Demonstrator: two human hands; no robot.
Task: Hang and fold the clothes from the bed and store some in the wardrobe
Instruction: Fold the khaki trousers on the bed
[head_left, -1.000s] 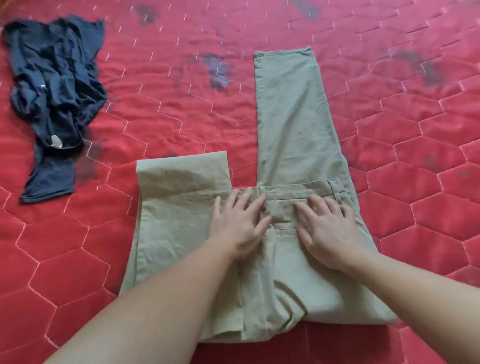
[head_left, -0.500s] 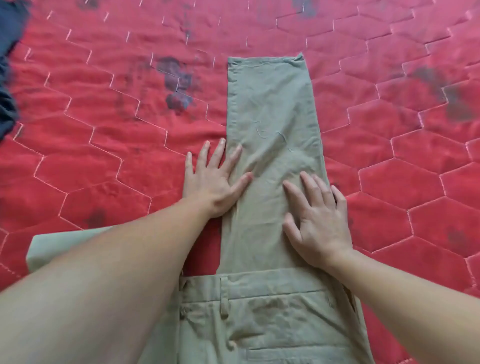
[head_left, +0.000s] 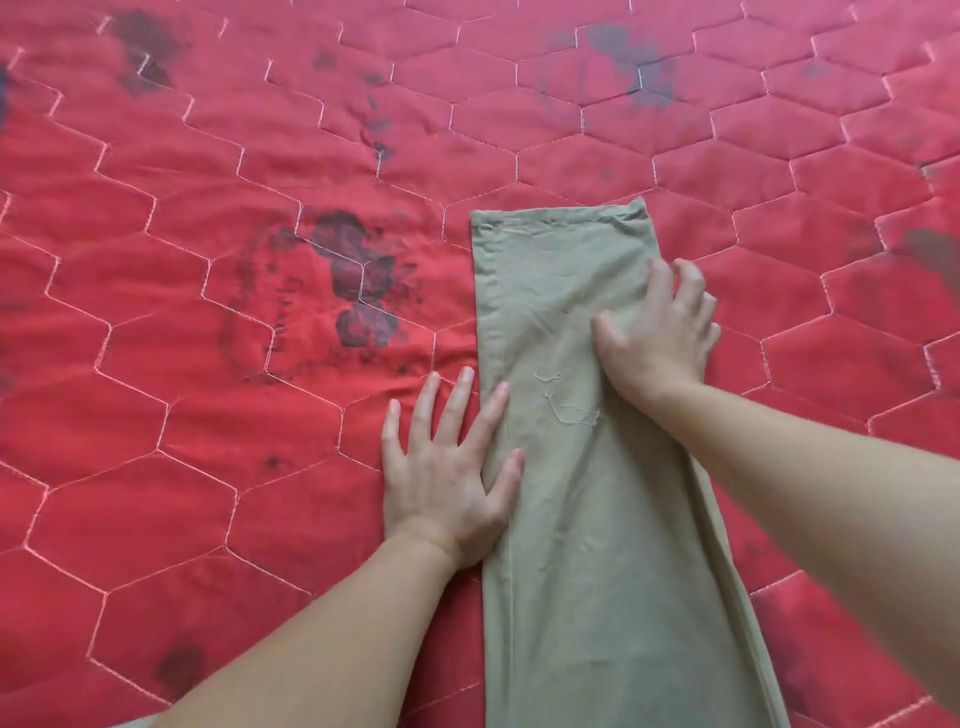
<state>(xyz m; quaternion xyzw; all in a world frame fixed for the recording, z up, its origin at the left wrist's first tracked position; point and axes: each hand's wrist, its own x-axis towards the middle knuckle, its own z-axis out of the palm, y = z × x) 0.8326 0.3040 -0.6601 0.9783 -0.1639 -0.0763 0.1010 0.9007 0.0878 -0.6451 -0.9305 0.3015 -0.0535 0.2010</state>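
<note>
A khaki cotton trouser leg (head_left: 587, 467) is lying flat on the red hexagon-quilted bedspread (head_left: 208, 415). The left hand (head_left: 447, 467) is pressing its left edge with fingers spread straight; the right hand (head_left: 660, 332) is resting near the hem, fingers apart and slightly curled.

— The long khaki cotton trouser leg (head_left: 597, 467) runs off the bottom edge; its waistband is out of view.
— The right hand (head_left: 662, 332)?
— Blurred, so I can't tell whether its fingers pinch the cloth. Both forearms are cut by the frame, and the red hexagon-quilted bedcover (head_left: 208, 415) runs past every edge.
</note>
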